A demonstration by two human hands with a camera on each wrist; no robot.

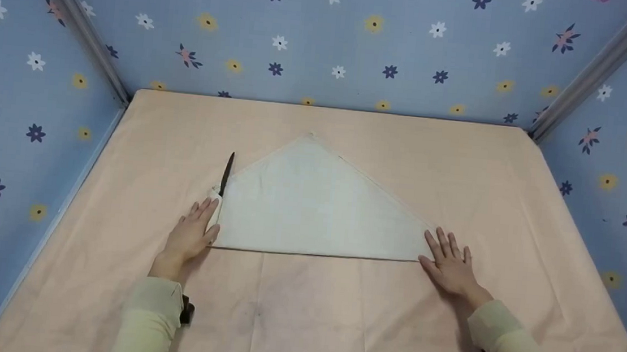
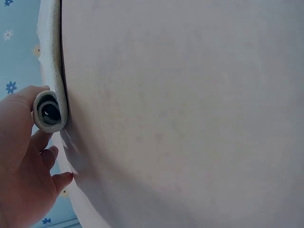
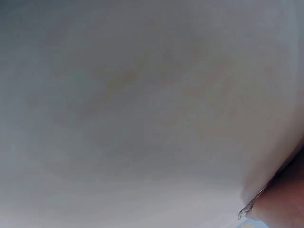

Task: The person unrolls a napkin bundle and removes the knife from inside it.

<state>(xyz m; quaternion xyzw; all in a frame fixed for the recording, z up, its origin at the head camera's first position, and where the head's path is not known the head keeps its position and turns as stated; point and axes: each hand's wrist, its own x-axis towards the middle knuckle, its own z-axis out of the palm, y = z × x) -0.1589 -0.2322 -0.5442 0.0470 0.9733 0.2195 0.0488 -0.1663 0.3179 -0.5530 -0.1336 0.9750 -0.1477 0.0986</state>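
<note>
A pale cloth, peaked at the far side, lies on the table with a straight near edge. Its left end forms a roll, whose hollow spiral end shows in the left wrist view. From the roll's far end sticks out a dark, pointed thing like a knife blade; the rest of it is hidden. My left hand holds the roll, thumb on one side and fingers on the other. My right hand rests with spread, straight fingers on the cloth's right corner. The right wrist view shows only a blurred bit of hand.
A peach cover with creases lies over the table. Blue flowered panels stand at the back and both sides, with grey posts at the far corners. A small black object sits at my left cuff.
</note>
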